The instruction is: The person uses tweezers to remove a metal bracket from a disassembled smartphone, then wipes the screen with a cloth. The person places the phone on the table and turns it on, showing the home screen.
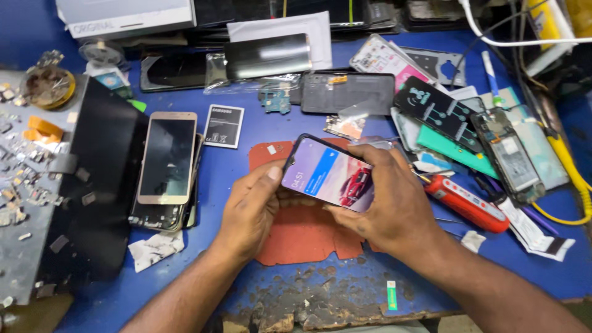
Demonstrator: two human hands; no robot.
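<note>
worn blue bench top (246, 290) runs along the near edge, its surface chipped and flaking, with a small green strip (391, 296) lying on it. both forearms come up from below. the left hand (250, 209) and the right hand (391, 203) are both closed on one lit phone (330, 174), held tilted just above a red mat (302, 231); the left thumb lies on the screen's near left corner, and the right fingers wrap over its far right edge. the screen glows purple and blue with a red car picture.

just right of the right hand lies a red tool (465, 203) with a white label, and past it a scrap of white paper (473, 239). to the left, a torn white wrapper (154, 250) rests near a gold phone (166, 157), which lies face up on a stack of other phones. beside that stack spreads a large black screen panel (92, 185), and left of it a grey tray (18, 203) strewn with small metal bits.

further back, a flat battery (223, 126) lies near the gold phone. a black back cover (348, 92) lies behind the held phone, and an opened phone (509, 154) showing its insides sits to the right on a teal panel (456, 151). a yellow cable (570, 172) curves along the right side. a white box (126, 15) stands at the far left edge.
</note>
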